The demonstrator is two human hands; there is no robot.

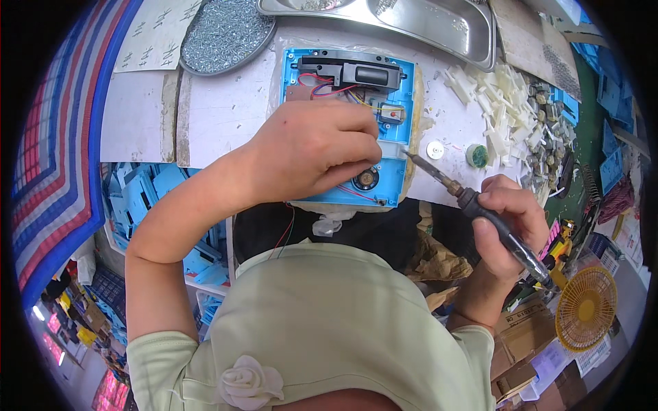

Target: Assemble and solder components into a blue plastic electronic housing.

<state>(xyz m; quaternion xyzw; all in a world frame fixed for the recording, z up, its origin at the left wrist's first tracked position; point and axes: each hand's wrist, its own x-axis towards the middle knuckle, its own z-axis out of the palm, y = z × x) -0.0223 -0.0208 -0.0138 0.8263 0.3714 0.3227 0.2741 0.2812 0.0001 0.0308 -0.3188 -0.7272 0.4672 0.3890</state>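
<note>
A blue plastic housing lies on the white bench, holding a black module, red and blue wires, a small switch part and a round speaker. My left hand rests on the housing's middle, fingers curled and pressing down on it near the speaker. My right hand grips the dark handle of a soldering iron. The iron's tip points left and sits just at the housing's right edge.
A round dish of small screws and a steel tray stand at the back. White plastic pieces, a white disc and a green roll lie right. Blue housings fill a bin left; a yellow fan sits lower right.
</note>
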